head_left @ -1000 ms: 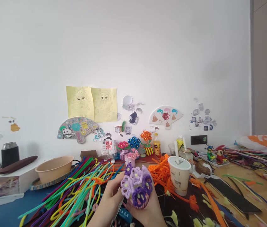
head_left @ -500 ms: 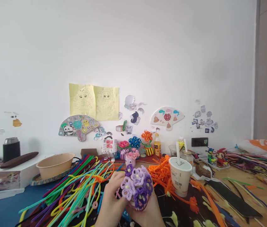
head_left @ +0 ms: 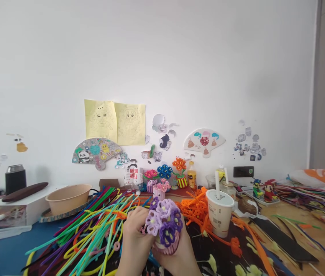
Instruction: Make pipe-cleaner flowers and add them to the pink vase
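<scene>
A small pot of purple and lilac pipe-cleaner flowers [head_left: 165, 222] is tilted toward me, its pink-and-white ribbed side showing below the blooms. My left hand [head_left: 136, 234] is closed at the pot's left side, thumb against it. From below and the right, my right hand [head_left: 179, 255] wraps round the pot; most of its fingers are hidden behind it. Just beyond stands a pink flower pot [head_left: 159, 189] with small eyes. Loose pipe cleaners [head_left: 102, 230] in many colours lie left of my hands, and a heap of orange pipe cleaners [head_left: 194, 209] lies to the right.
A lidded paper cup [head_left: 220, 214] with a straw stands to the right, near a black flat bar [head_left: 283, 239]. At the left is a beige bowl [head_left: 69, 197]. Finished pots, including orange flowers [head_left: 179, 165], and a yellow-labelled bottle [head_left: 191, 176] line the wall.
The flower pot has tipped so that more of its ribbed side shows, and the blooms have moved slightly left and up. Both hands stay on it. The view has shifted slightly.
</scene>
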{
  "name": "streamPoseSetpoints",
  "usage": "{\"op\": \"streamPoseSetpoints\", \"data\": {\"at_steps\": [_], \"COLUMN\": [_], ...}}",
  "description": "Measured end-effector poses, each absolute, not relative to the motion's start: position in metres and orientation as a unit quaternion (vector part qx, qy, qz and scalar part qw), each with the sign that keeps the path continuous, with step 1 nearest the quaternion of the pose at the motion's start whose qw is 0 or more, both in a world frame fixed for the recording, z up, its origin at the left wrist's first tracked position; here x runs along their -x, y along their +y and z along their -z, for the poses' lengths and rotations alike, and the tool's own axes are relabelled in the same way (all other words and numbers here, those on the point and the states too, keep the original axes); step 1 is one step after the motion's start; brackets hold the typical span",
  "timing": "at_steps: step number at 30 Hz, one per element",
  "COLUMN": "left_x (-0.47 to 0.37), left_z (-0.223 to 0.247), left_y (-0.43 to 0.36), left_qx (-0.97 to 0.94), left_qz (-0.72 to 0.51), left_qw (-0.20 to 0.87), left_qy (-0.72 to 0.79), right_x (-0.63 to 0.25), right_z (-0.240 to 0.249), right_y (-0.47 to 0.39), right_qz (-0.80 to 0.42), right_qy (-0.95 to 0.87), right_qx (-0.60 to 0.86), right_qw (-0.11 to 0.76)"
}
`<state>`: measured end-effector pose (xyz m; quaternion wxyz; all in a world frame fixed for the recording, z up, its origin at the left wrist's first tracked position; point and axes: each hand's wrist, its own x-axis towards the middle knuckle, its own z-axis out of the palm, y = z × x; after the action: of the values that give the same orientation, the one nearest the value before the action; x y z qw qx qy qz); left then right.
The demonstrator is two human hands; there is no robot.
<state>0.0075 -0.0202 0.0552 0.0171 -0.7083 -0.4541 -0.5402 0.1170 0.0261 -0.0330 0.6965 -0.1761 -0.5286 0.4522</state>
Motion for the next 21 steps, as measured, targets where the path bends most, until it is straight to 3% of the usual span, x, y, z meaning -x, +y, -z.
{"op": "streamPoseSetpoints", "data": {"at_steps": [21], "left_x": [-0.007], "left_z": [-0.049], "left_y": [-0.015], "left_qx": [0.718], "left_qz": [0.578], "left_qw": [0.042], "left_qy": [-0.386], "right_x": [-0.117], "right_z": [0.024], "right_y": [0.02], "right_qz": [-0.433], "right_qy": [-0.578], "right_qx": [0.186], "right_qw": [0.666]}}
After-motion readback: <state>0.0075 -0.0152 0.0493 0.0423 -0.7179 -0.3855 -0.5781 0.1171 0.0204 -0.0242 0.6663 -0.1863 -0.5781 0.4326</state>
